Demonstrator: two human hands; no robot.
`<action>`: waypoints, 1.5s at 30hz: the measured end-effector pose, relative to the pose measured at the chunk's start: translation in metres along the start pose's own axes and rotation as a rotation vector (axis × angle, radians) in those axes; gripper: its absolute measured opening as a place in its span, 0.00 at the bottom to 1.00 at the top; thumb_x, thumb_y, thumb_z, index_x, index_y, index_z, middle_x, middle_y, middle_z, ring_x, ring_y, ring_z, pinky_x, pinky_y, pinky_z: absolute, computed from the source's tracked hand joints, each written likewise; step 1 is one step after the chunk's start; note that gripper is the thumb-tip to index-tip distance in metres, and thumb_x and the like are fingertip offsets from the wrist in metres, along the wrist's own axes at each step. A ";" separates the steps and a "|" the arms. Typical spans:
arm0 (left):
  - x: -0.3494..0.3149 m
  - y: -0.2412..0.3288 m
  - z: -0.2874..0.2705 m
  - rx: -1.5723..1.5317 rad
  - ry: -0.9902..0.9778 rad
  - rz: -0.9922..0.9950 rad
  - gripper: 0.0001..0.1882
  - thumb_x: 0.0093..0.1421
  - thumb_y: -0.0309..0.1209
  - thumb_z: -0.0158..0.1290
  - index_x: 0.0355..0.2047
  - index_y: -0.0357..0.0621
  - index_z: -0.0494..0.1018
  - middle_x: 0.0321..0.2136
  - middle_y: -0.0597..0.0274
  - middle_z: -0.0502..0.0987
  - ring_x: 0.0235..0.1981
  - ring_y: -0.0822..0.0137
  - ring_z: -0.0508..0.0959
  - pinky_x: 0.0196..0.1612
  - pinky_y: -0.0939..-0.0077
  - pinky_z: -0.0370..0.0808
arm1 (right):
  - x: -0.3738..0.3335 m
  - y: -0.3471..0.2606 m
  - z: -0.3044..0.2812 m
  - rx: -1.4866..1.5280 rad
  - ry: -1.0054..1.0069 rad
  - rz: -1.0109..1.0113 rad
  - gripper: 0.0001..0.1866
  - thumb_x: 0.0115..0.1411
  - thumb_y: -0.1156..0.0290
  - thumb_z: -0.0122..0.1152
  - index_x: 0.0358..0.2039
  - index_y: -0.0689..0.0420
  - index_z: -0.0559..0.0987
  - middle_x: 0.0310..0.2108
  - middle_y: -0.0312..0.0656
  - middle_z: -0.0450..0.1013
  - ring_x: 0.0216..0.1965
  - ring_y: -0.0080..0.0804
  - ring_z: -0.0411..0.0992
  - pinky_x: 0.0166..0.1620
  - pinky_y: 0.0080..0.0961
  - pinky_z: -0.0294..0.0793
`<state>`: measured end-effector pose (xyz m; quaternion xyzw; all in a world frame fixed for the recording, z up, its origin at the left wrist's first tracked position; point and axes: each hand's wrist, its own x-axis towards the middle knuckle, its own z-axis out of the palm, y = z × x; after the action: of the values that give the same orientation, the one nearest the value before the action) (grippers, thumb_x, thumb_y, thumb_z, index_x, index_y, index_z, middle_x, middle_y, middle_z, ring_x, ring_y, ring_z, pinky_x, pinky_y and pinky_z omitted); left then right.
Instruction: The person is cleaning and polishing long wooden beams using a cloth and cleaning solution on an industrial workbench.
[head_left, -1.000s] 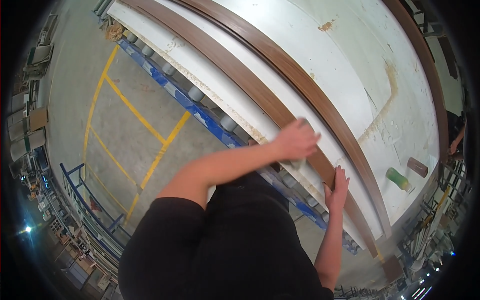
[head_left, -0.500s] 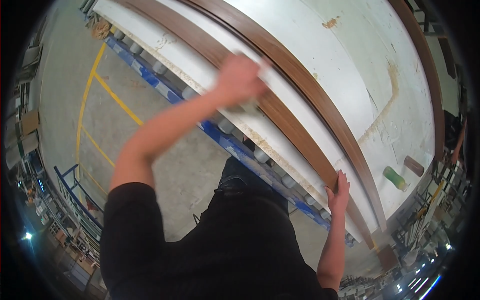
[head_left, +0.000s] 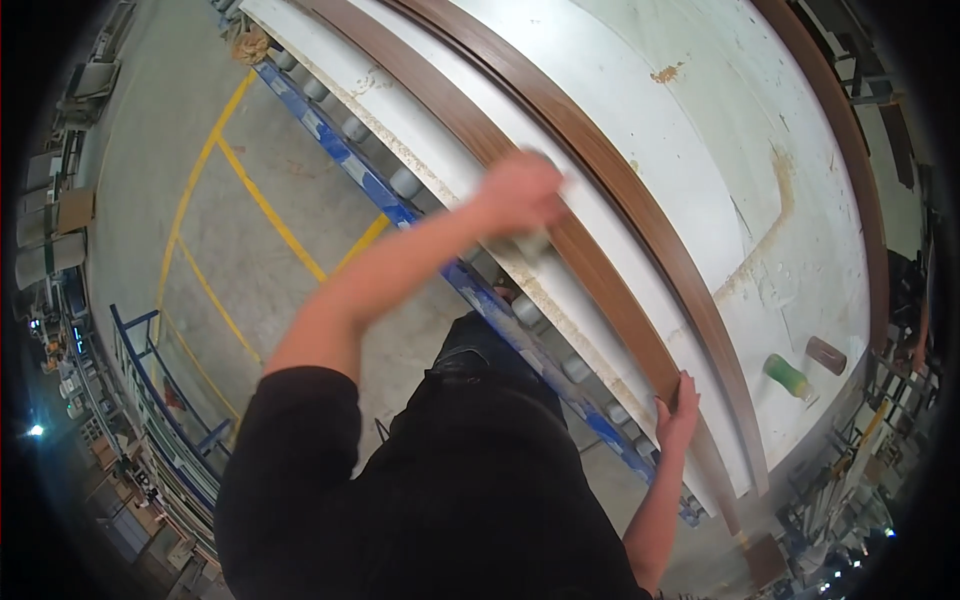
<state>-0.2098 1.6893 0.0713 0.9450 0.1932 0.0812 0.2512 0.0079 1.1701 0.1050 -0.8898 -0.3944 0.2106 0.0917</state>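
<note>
From my feed, I have the bare left hand [head_left: 525,192] just above the middle of the frame, its fingers drawn in and too blurred for me to separate. Its bare left forearm [head_left: 400,265] slants from lower left to upper right, bent at the left elbow [head_left: 332,325] below a short black sleeve [head_left: 305,415]. My bare right hand [head_left: 680,412] sits right of centre, fingers pointing up the frame, the right thumb [head_left: 662,410] spread off to their left. The bare right forearm [head_left: 655,515] rises steeply from the lower edge. My black-clothed torso [head_left: 450,500] fills the lower middle.
</note>
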 end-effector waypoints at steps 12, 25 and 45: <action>-0.004 -0.089 -0.046 0.348 0.117 -0.021 0.27 0.71 0.47 0.53 0.63 0.47 0.74 0.42 0.55 0.80 0.53 0.55 0.78 0.70 0.45 0.63 | -0.027 0.056 0.000 -0.062 -0.032 0.202 0.50 0.55 0.67 0.80 0.76 0.51 0.65 0.75 0.49 0.64 0.78 0.58 0.55 0.78 0.63 0.47; 0.005 -0.247 -0.131 0.124 0.238 0.036 0.29 0.61 0.38 0.64 0.63 0.55 0.76 0.35 0.60 0.81 0.41 0.54 0.80 0.61 0.52 0.73 | 0.035 -0.084 0.029 -0.091 -0.026 0.302 0.52 0.54 0.73 0.79 0.77 0.56 0.62 0.79 0.55 0.54 0.81 0.59 0.48 0.78 0.52 0.51; 0.008 -0.260 -0.161 0.216 0.024 0.003 0.46 0.68 0.60 0.53 0.74 0.38 0.62 0.39 0.53 0.79 0.49 0.51 0.79 0.73 0.44 0.62 | 0.058 -0.103 0.012 0.002 -0.191 0.419 0.54 0.57 0.66 0.79 0.78 0.60 0.58 0.80 0.57 0.51 0.82 0.55 0.43 0.80 0.46 0.48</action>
<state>-0.3269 1.9714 0.0786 0.9658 0.2025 0.0716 0.1454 -0.0311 1.2823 0.1101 -0.9282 -0.2080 0.3085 0.0092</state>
